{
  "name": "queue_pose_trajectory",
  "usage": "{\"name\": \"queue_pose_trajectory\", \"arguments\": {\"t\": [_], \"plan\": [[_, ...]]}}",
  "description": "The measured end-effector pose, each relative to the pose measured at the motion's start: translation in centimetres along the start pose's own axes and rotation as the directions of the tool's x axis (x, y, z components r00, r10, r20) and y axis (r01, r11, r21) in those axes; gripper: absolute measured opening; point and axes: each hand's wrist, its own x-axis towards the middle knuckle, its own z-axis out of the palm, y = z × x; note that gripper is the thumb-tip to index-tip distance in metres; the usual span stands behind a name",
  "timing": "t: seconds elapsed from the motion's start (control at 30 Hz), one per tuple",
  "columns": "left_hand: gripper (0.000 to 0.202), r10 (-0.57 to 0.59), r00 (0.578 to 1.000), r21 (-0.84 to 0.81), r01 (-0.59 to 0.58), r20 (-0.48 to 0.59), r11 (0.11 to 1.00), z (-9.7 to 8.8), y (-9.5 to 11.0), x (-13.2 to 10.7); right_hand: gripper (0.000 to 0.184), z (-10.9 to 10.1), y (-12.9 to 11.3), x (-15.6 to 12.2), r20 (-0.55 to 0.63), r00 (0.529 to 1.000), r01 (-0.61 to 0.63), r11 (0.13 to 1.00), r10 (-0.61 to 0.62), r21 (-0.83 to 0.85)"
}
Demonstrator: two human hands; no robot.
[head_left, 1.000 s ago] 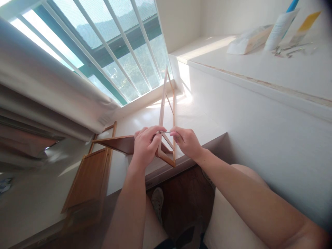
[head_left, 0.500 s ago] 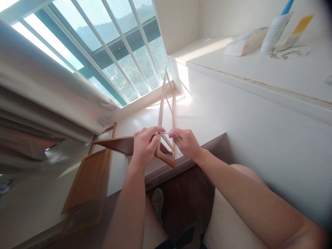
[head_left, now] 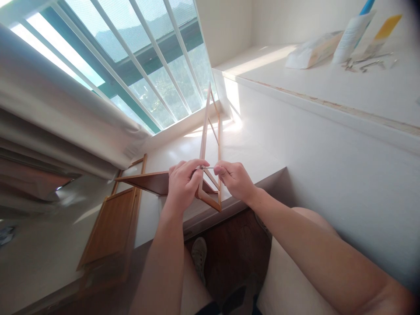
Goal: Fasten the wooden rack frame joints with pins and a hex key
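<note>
A slim wooden frame (head_left: 204,131) stands on the white ledge, its long bars rising toward the window, with a brown wooden panel (head_left: 147,180) reaching out to its left. My left hand (head_left: 184,180) is closed around the near bar of the frame, thumb and forefinger at a joint. Closed just to the right, my right hand (head_left: 232,177) pinches a thin metal rod (head_left: 209,168). The rod points left and its tip meets the bar by my left fingertips. My fingers hide its other end, so its exact kind does not show.
Another wooden piece with a panel (head_left: 110,218) leans at the left near the curtain (head_left: 65,100). On the raised white shelf (head_left: 315,85) lie a plastic packet (head_left: 313,50), a white tube (head_left: 351,39), a yellow-handled tool (head_left: 387,27) and several metal screws (head_left: 369,65). A barred window is ahead.
Almost nothing differs. Both hands keep their grip at the same spot on the frame, and the view has shifted very slightly.
</note>
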Motion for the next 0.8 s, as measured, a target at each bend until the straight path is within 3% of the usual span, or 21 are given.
{"name": "queue_pose_trajectory", "arguments": {"t": [0.8], "plan": [[0.033,0.004,1.000,0.013,-0.004,0.000,1.000,-0.06,0.16,-0.09,0.055,0.19,-0.31,-0.03,-0.005,0.998,-0.067,0.995,0.067,0.080]]}}
